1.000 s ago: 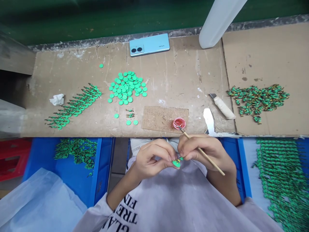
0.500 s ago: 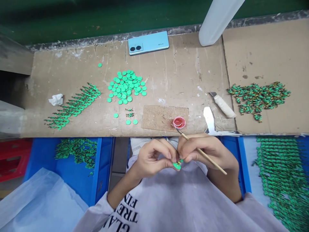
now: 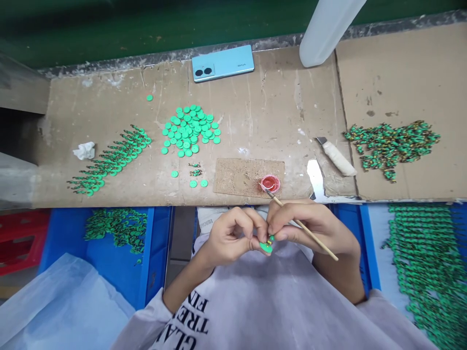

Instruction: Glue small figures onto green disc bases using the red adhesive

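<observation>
My left hand (image 3: 233,238) pinches a small green round base (image 3: 266,248) between thumb and fingers, in front of my chest. On that base stands a tiny green-and-gold figure (image 3: 270,239), partly hidden by my fingers. My right hand (image 3: 315,228) has thumb and forefinger at the figure's upper end. A thin wooden paintbrush (image 3: 310,233) is also held in it, slanting across the fingers with its tip up near a small pink-rimmed cup of red liquid (image 3: 270,183). That cup rests on a brown cardboard piece (image 3: 233,177).
Loose green bases (image 3: 189,129) lie heaped mid-table. Rows of figures on bases (image 3: 113,160) stand at left, with a figure pile (image 3: 394,146) at right. A knife (image 3: 337,158), a phone (image 3: 222,63) and a white post (image 3: 324,34) are there too. Blue bins (image 3: 146,262) flank my lap.
My fingers have shifted slightly on the figure and base, and more of the figure shows. The brush has tilted a little with my right hand. The view has moved slightly.
</observation>
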`<state>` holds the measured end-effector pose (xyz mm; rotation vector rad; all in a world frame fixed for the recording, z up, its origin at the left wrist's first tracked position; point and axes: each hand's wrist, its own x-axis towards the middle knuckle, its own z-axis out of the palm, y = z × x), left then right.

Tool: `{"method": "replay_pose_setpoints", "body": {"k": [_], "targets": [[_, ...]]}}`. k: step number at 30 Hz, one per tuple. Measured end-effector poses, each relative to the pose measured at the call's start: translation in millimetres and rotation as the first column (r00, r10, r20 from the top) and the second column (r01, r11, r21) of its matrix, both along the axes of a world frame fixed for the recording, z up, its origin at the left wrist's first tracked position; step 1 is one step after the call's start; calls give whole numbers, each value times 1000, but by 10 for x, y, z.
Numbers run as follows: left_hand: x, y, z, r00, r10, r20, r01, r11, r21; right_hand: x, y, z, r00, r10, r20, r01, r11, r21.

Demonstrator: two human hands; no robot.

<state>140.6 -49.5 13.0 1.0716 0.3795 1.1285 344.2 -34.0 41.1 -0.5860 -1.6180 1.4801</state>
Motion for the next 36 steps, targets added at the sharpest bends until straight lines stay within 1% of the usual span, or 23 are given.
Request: {"method": "replay_pose_setpoints", "body": {"k": [6, 9, 13, 18, 20, 22, 25, 27, 33, 36], "targets": [[-5, 23, -5, 1000, 1, -13, -1, 1000, 12, -28, -54, 17, 996, -76, 49, 77, 997, -23], [-9, 32, 3, 999, 15, -51, -13, 999, 34, -40, -91, 30, 989, -120, 82, 123, 992, -33], [-22, 34, 6, 989, 77, -125, -57, 986, 157, -57, -132, 58, 976, -180, 120, 185, 982, -34], [-29, 27, 6, 969, 168, -178, -109, 948, 300, -101, -172, 79, 959, -249, 133, 257, 966, -40], [-23, 24, 10, 959, 201, -202, -124, 933, 337, -120, -183, 83, 954, -271, 128, 278, 960, -42], [-11, 23, 11, 958, 210, -197, -139, 936, 322, -131, -188, 84, 949, -285, 132, 293, 955, -45], [4, 25, 11, 968, 190, -164, -150, 962, 228, -129, -188, 79, 942, -300, 149, 308, 950, -40], [2, 28, 17, 969, 182, -168, -146, 968, 203, -120, -185, 73, 939, -306, 155, 315, 948, -38], [-57, 45, 73, 944, 204, -260, -114, 939, 323, -106, -169, 60, 949, -283, 142, 291, 956, -45], [-78, 48, 97, 934, 188, -305, -77, 937, 342, -104, -165, 56, 962, -246, 114, 254, 965, -64]]}}
